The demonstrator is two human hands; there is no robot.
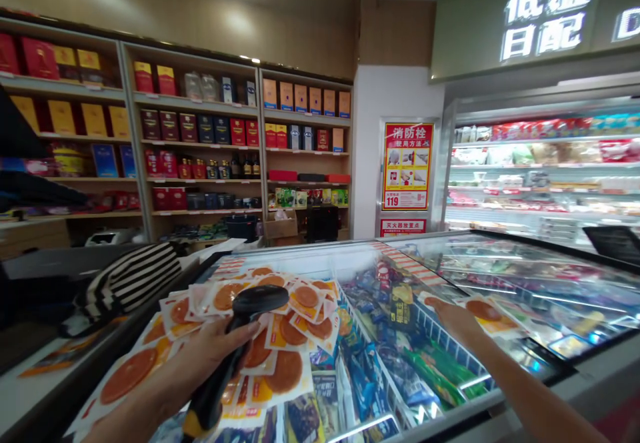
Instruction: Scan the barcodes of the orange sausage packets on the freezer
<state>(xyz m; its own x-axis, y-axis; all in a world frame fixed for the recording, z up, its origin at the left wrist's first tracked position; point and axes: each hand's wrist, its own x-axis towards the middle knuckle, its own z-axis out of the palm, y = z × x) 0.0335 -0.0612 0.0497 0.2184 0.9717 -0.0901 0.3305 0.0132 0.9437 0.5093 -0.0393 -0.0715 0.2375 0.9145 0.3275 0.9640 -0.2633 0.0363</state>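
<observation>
My left hand (pixel 220 356) is wrapped round the handle of a black handheld barcode scanner (pixel 260 298), which has a yellow-orange section at its lower end. Under and around it, flat clear packets with round brown patties (pixel 285 370) are spread in an overlapping pile on the freezer's left end. My right hand (pixel 450 316) reaches over the freezer's middle, its fingers closed at the edge of a white-edged patty packet (pixel 484 311). The fingertips are small and partly hidden there.
Chest freezer baskets hold blue and green frozen packs (pixel 430 370). A glass lid (pixel 540 270) covers the right side. A striped black-and-white cloth item (pixel 140 276) lies at left. Stocked shelves (pixel 200 150) stand behind, with a lit refrigerated display (pixel 540 163) at right.
</observation>
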